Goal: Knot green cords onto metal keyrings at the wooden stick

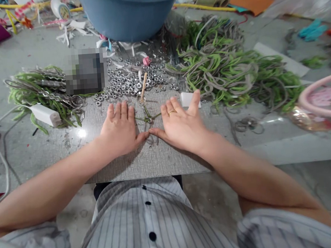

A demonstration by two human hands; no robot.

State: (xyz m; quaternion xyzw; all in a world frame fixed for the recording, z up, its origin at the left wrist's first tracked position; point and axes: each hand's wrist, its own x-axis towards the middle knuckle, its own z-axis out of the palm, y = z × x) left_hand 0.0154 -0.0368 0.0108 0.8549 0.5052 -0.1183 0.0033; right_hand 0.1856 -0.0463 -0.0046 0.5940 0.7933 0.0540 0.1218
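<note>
My left hand (pixel 120 130) lies flat, palm down, on the grey table (pixel 120 167), its fingers pointing away from me. Beside it my right hand (pixel 181 124) is also flat with fingers spread, a gold ring on one finger. The two thumb tips meet or nearly meet. Between the hands lies a small green and grey cord piece (pixel 149 120) with a metal bit at its middle; its side strands reach toward both hands. Just beyond it a thin wooden stick (pixel 144 87) stands tilted. Many metal nuts (pixel 123 81) are scattered behind.
A blue basin (pixel 129 17) stands at the back. Green and grey cords (pixel 221 67) are heaped at the right, more cords with metal parts (pixel 38 85) at the left. A white block (pixel 46 115) with a cable lies left, a pink-rimmed object (pixel 304 99) right.
</note>
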